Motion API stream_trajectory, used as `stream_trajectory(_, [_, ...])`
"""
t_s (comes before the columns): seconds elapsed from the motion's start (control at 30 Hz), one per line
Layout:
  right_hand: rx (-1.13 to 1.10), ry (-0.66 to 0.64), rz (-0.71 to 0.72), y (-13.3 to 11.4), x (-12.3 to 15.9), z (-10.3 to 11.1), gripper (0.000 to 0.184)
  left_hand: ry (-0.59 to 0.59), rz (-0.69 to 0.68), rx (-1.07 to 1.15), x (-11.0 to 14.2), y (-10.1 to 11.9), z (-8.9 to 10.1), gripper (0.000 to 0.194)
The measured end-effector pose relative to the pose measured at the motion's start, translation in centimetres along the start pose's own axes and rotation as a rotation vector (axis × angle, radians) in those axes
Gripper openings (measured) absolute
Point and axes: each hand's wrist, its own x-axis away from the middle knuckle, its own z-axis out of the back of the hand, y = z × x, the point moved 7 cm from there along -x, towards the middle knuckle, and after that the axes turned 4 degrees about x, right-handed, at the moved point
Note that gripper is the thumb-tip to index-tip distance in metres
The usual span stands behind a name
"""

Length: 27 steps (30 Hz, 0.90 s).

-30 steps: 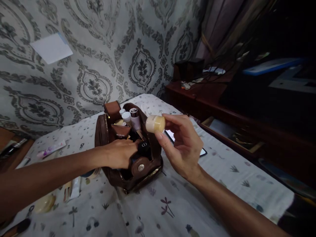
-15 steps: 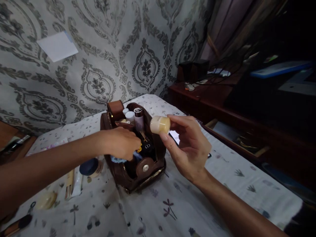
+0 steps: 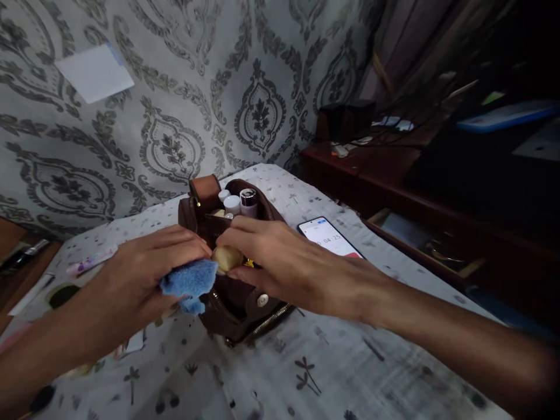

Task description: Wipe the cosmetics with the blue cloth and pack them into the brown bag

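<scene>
An open brown leather toiletry bag (image 3: 245,306) stands on the patterned bedsheet (image 3: 306,361), with small bottles (image 3: 238,204) upright at its far end. My left hand (image 3: 144,274) is closed on a fuzzy blue cloth (image 3: 190,283), held just left of the bag's opening. My right hand (image 3: 271,262) reaches over the bag from the right. Its fingers grip a small cream-coloured jar (image 3: 227,258) right at the opening, beside the blue cloth.
A phone (image 3: 330,236) with a lit screen lies on the sheet right of the bag. Tubes and small cosmetics (image 3: 90,262) are scattered at the left. A dark wooden cabinet (image 3: 394,181) with an open drawer stands at the right; patterned wallpaper (image 3: 184,105) is behind.
My left hand has drawn the blue cloth out of the bag toward the left. My right hand has lowered the cream jar from above the bag down to its opening.
</scene>
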Motion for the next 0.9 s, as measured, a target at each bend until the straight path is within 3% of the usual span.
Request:
stream_trajectory(0.1, [0.069,-0.173,0.044,0.1,-1.5,-1.9,0.010,0.083,-0.054,0.121,1.2,0.0,-0.4,0.023])
stream_trajectory(0.3, [0.226,-0.416,0.022,-0.3,-3.7,-4.8,0.028,0.175,-0.005,0.160,2.8,-1.1,-1.3,0.026])
stream_trajectory(0.77, [0.310,-0.618,-0.044,0.0,-5.6,-8.4,0.020,0.268,0.033,0.174,3.4,-1.0,-2.1,0.027])
stream_trajectory(0.9, [0.269,-0.600,-0.100,0.4,-5.7,-8.2,0.032,0.283,0.034,0.190,3.5,-1.1,-2.1,0.027])
